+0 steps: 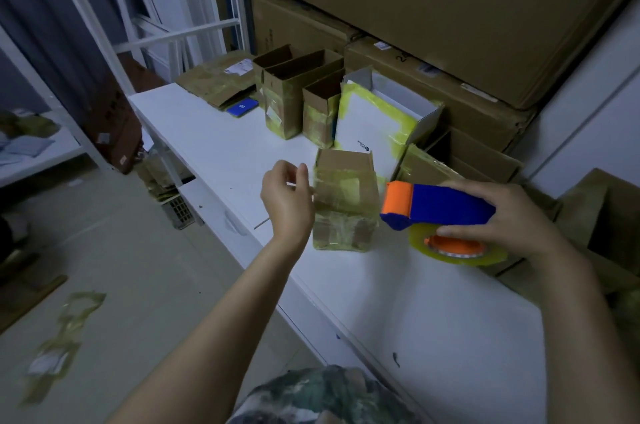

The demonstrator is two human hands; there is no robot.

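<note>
Where the tabletop point(433, 312) reaches its far edge, stacked cartons point(450, 8): big brown cardboard, piled high behind everything.
tabletop: white, long, carries all the work.
white box point(370, 125): open top, yellow-green tape round it, near far edge, just right of the brown ones.
open brown boxes point(294, 91): three in a row by far edge, upright, taped low down.
small taped box point(346, 202): mid-tabletop toward near edge, upright, heavily taped, between the two hands.
tape dispenser point(443, 203): blue body, orange head, just right of small taped box; contact, cannot tell.
right hand point(512, 215): fingers wrapped over tape dispenser, thumb against tape roll point(419, 245).
left hand point(287, 198): just beside box's left face, fingers loosely curled; pinching anything, cannot tell, blurred.
blue card point(242, 107): flat, toward far left corner.
</note>
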